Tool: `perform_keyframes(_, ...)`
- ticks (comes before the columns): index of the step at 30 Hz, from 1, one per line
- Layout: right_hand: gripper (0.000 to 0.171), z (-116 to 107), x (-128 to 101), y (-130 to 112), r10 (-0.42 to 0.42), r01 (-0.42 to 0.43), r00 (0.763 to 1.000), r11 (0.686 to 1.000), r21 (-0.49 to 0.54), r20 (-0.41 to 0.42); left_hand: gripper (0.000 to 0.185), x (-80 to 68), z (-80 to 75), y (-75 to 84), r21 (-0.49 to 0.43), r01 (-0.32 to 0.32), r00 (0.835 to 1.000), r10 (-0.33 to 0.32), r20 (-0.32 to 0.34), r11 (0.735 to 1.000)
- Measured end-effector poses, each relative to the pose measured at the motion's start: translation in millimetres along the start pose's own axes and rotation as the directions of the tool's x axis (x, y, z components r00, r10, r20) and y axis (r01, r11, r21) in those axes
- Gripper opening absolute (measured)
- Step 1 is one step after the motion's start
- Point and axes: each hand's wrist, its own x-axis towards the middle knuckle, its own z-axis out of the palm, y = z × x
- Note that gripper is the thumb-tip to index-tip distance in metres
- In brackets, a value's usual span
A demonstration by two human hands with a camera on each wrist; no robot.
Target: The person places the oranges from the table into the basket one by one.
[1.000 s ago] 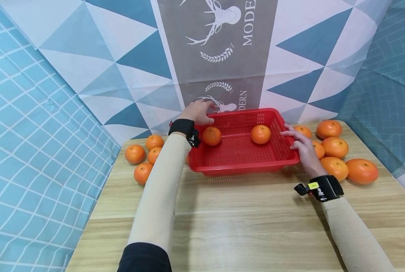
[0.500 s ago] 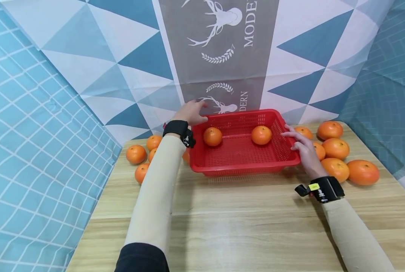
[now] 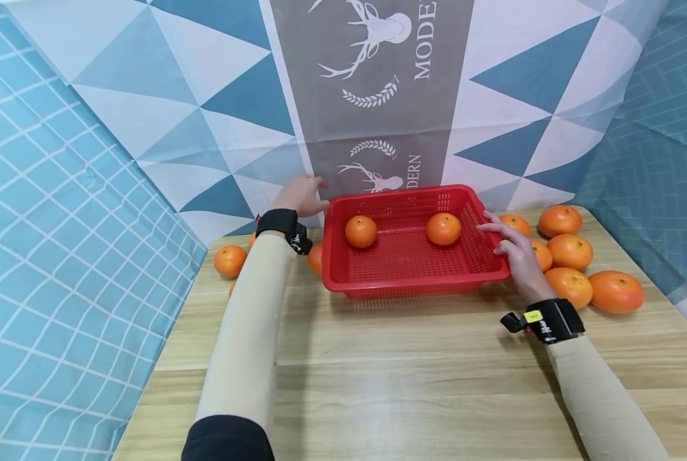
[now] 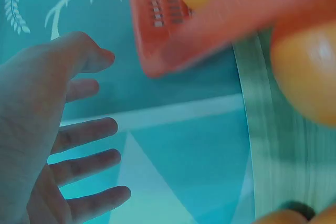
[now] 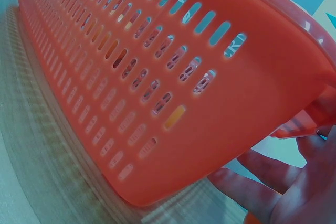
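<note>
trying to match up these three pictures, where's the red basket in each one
Head: red basket sits centre on the table, between the hands.
Left wrist: its corner fills the top centre, beyond the left hand.
Right wrist: its slotted side wall fills most of the frame.
Shared landmark: the basket's slotted wall.

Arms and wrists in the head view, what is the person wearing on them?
Both forearms wear snug beige sleeves, the left sleeve ending in a black cuff near the elbow. Each wrist carries a black strap: the left band, and the right band with a small yellow label.
</note>
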Motion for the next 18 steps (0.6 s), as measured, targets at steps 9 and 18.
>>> perform_keyframes(9,0.058,0,0,0,-0.006,0.006,1.000,1.000,0.011,-0.005,0.056,-5.2,2.3,-34.6,-0.037,0.088,0.996,-0.088,-0.002,0.995)
perform_keyframes(18,0.060,0,0,0,0.019,-0.019,1.000,1.000,0.000,0.001,0.054,-17.6,5.4,-65.8,-0.025,0.105,0.994,-0.104,0.029,0.994)
